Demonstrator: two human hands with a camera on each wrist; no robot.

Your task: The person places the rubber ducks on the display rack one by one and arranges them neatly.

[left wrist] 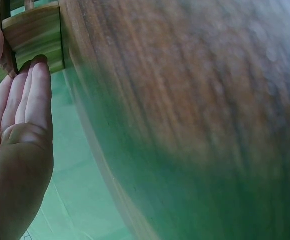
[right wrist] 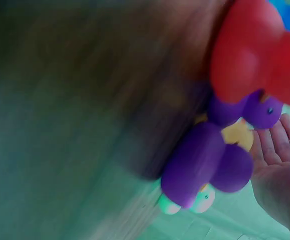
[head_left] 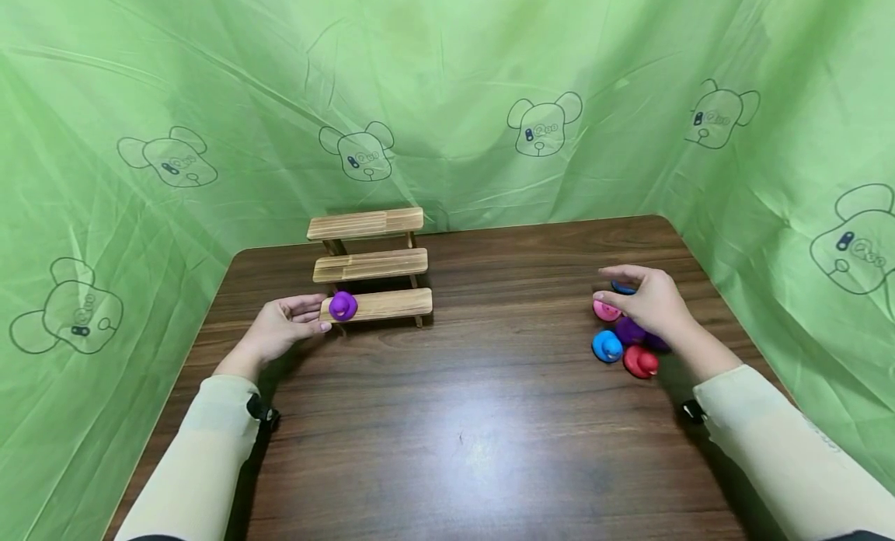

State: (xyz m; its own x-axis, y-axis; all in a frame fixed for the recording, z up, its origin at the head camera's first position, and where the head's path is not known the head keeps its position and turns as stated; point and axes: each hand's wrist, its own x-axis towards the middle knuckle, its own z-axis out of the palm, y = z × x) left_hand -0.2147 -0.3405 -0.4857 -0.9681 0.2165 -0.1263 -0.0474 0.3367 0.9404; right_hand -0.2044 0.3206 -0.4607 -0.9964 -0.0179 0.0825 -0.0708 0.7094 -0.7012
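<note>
A three-tier wooden stand (head_left: 384, 304) is at the back left, and a purple rubber duck (head_left: 343, 306) sits at the left of its lowest step. My left hand (head_left: 276, 331) holds that step's left end between thumb and fingers; in the left wrist view the fingers (left wrist: 39, 95) lie straight against the wood. At the right, my right hand (head_left: 653, 300) hovers over a cluster of rubber ducks, thumb and fingers apart. Nearest its thumb is a pink duck (head_left: 606, 311). Beside it are a blue duck (head_left: 607, 346), a red duck (head_left: 640, 361) and a purple duck (head_left: 629, 331).
In the right wrist view, a yellow duck (right wrist: 238, 135) and a pale green duck (right wrist: 203, 200) show behind the purple ones. A dark blue item (head_left: 622, 287) is partly hidden by the right hand. Green cloth (head_left: 454, 75) hangs around the brown table (head_left: 419, 432).
</note>
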